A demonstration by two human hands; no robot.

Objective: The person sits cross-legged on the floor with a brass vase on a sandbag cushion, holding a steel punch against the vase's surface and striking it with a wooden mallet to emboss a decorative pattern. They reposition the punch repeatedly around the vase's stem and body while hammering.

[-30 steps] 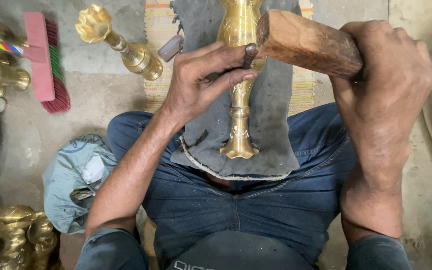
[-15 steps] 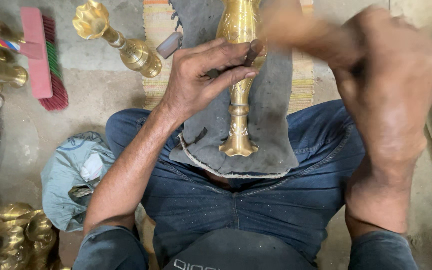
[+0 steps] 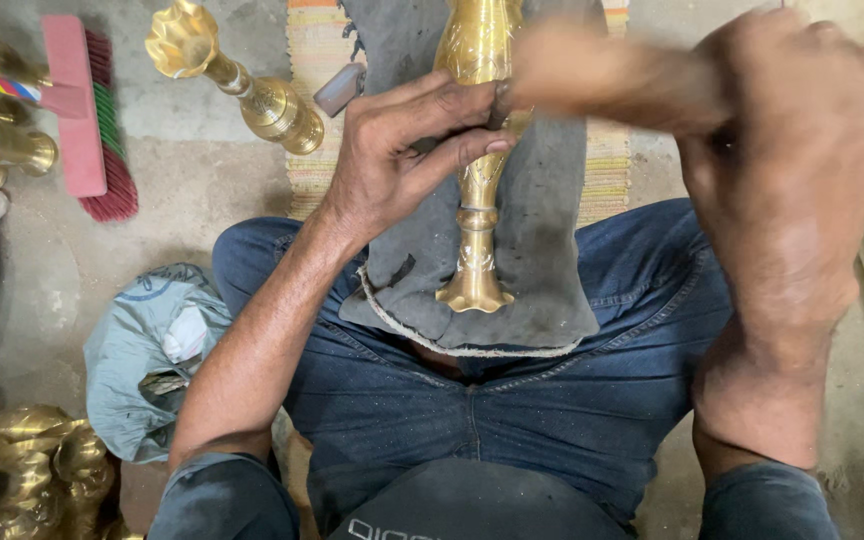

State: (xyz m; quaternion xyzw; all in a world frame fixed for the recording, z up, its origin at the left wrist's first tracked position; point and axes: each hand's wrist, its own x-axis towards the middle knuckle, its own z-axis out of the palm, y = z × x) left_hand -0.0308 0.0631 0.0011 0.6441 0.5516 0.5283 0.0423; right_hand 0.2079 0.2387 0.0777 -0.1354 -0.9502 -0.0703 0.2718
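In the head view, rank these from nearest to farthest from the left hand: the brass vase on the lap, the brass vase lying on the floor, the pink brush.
1. Brass vase on the lap: under the left hand.
2. Brass vase on the floor: just left.
3. Pink brush: far left.

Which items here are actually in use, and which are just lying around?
In use: brass vase on the grey cloth over the lap; left hand pinching a small tool against it; right hand with a blurred wooden mallet.

Lying about: second brass vase, pink brush, grey bag, brass pieces.
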